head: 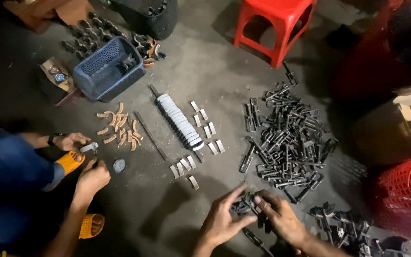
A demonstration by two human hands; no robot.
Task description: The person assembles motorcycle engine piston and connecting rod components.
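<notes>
We are looking down at a grey concrete floor (215,71). Lying on it: a heap of black metal clips (286,138), a rod strung with white discs (179,121), small pale metal strips (205,128), curved brown pieces (120,126), a tipped blue basket (108,69). A red stool (277,24) is standing on it too.

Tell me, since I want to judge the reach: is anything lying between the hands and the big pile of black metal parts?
Nothing visible. The left hand and right hand hold a black part at the pile's near edge; only bare floor and stray parts lie between.
</notes>
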